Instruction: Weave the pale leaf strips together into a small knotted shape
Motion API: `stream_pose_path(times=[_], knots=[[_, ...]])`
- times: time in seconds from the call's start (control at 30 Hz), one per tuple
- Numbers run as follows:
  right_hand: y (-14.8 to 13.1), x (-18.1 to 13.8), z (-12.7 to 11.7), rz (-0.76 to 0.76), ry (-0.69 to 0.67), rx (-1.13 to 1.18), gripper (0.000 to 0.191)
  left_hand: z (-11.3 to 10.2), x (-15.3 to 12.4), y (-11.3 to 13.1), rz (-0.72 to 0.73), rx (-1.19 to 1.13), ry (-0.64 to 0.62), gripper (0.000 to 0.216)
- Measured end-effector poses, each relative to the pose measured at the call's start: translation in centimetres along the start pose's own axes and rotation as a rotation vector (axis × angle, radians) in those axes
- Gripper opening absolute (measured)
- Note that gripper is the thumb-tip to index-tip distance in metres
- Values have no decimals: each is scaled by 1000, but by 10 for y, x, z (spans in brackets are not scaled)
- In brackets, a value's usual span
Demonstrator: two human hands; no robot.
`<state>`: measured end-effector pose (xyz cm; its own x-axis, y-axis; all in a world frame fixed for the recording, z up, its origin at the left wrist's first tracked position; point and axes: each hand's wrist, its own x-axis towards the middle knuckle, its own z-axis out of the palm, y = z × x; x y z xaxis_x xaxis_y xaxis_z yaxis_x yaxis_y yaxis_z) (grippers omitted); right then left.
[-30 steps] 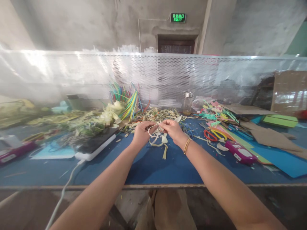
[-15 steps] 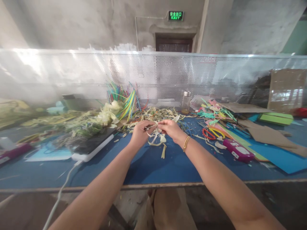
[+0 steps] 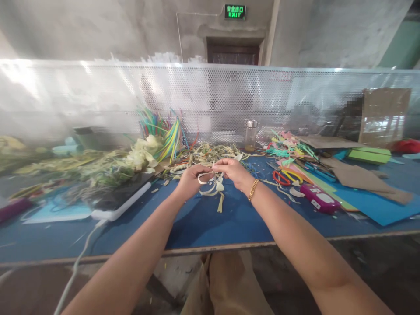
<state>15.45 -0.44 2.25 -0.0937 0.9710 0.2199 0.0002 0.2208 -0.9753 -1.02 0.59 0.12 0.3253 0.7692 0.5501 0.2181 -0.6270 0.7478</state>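
Note:
My left hand (image 3: 194, 180) and my right hand (image 3: 233, 173) meet over the front middle of the blue table, fingertips close together. Both are closed on a pale cream strip (image 3: 210, 192), which loops round the left fingers and dangles below in loose ends. My right hand pinches it between thumb and forefinger; the exact spot between the fingertips is too small to make out. Behind the hands spreads a heap of similar pale strips (image 3: 213, 153). Scissors with red and yellow handles (image 3: 288, 176) lie to the right, beside a purple box-like item (image 3: 320, 198).
A white device with a cable (image 3: 123, 203) lies at left under tangled strips (image 3: 108, 173). Colourful thin sticks (image 3: 169, 140) stand behind. A glass bottle (image 3: 251, 135) stands near the perforated screen (image 3: 229, 96). Blue paper (image 3: 377, 210) and brown cardboard (image 3: 361, 175) lie at right.
The view has shifted slightly, so the surroundings sit a little further left and higher. Both hands stay together on the strip; its loop at the left fingers shows wider.

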Motion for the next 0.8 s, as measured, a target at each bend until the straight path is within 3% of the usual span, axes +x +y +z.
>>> stream_pose_path(times=[0.1,0.17,0.37,0.5,0.8], knots=[[-2,1,-3,26,1,53,16,0,-1,4,-153,-146,-18,24],[-3,3,-6,35,19,76,16,1,-3,8,-181,-172,-35,22],[0,10,-13,59,153,156,22,6,-10,12,-267,-244,-245,22],[2,14,-17,62,243,198,24,9,-12,10,-367,-373,-317,22],[7,23,-27,-22,393,232,28,6,-10,15,-342,-412,-310,23]])
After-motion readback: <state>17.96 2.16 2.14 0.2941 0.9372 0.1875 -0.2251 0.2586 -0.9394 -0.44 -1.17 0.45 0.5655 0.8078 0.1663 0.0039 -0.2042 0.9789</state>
